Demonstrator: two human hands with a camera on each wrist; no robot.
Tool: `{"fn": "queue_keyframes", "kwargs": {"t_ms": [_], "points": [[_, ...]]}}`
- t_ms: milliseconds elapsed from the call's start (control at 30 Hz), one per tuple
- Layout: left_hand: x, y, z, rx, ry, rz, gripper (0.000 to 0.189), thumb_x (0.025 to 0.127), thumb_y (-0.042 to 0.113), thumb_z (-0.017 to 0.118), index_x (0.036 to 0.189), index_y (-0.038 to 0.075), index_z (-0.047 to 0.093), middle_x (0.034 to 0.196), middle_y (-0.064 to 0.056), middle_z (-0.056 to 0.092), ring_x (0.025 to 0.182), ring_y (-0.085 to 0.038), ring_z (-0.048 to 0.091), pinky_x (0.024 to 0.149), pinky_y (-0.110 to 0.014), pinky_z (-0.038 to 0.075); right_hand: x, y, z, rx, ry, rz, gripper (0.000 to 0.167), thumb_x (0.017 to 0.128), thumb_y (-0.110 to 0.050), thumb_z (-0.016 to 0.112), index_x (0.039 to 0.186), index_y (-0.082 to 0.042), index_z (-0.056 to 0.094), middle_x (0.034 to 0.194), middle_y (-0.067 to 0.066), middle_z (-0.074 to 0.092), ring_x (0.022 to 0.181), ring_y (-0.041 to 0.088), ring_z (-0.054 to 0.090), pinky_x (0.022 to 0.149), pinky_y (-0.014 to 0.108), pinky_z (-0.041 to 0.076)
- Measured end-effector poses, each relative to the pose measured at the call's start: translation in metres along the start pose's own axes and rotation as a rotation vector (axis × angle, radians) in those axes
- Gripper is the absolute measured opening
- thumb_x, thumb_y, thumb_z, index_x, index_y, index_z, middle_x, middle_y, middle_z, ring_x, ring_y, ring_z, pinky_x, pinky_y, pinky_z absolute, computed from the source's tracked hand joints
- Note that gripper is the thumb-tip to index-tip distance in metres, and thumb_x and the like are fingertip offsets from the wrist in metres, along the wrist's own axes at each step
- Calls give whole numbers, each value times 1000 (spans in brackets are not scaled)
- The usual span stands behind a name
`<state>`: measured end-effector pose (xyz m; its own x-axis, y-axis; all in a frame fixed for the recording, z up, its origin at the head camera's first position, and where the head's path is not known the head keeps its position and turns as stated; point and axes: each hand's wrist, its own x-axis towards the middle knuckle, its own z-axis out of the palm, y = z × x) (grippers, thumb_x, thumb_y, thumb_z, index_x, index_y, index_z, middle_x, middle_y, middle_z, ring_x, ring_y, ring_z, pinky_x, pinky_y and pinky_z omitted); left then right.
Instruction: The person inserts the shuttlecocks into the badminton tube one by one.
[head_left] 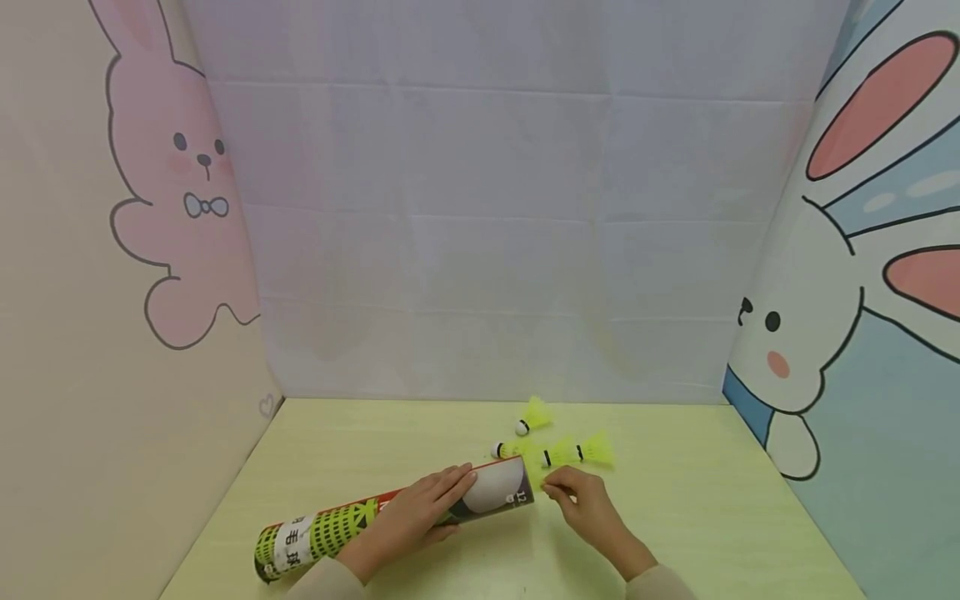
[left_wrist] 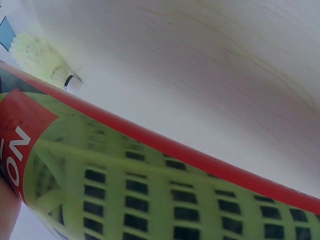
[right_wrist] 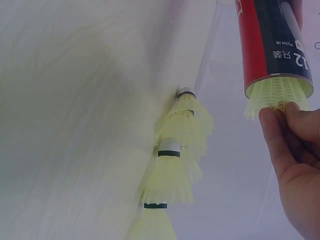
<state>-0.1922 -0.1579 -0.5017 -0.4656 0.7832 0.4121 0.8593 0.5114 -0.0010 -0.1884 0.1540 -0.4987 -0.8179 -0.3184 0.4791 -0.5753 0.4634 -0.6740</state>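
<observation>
A long shuttlecock tube point(head_left: 330, 532), printed in green, white, red and grey, lies slantwise across the table with its right end raised. My left hand point(head_left: 420, 510) grips it past its middle, the fingers over the top. At the tube's right end, my right hand point(head_left: 588, 507) pinches the skirt edge of a yellow shuttlecock point(right_wrist: 277, 92) between thumb and fingertips. That skirt sticks out of the tube's mouth in the right wrist view; the shuttlecock's head is hidden inside. In the left wrist view the tube's printed side point(left_wrist: 175, 200) fills the lower part.
Several yellow shuttlecocks lie behind the tube's right end: one farthest back point(head_left: 536, 414), one by the tube's edge point(head_left: 510, 450), and two in line point(head_left: 597, 450) to the right. A white sheet point(head_left: 480, 250) hangs behind the pale table point(head_left: 712, 517); rabbit-printed panels flank it.
</observation>
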Motion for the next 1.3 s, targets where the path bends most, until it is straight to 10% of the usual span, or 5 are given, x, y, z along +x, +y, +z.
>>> {"fn": "queue_keyframes", "kwargs": {"t_ms": [833,1300], "points": [[-1,1,-1,29,-11,10,75,92,44,61,149,4,33,152,-9,36,129,-23,47,97,-36,48,7,-12,14,4,-28,-95,20,78,13,69,79,-8,71,81,-1,67,73,9,63,62,21,55],[-1,-1,2,23,3,-4,86,82,34,77,150,4,33,152,-9,36,129,-24,47,97,-37,48,5,18,-10,-113,16,35,9,86,-1,68,89,-8,74,84,3,70,74,13,66,63,22,55]]}}
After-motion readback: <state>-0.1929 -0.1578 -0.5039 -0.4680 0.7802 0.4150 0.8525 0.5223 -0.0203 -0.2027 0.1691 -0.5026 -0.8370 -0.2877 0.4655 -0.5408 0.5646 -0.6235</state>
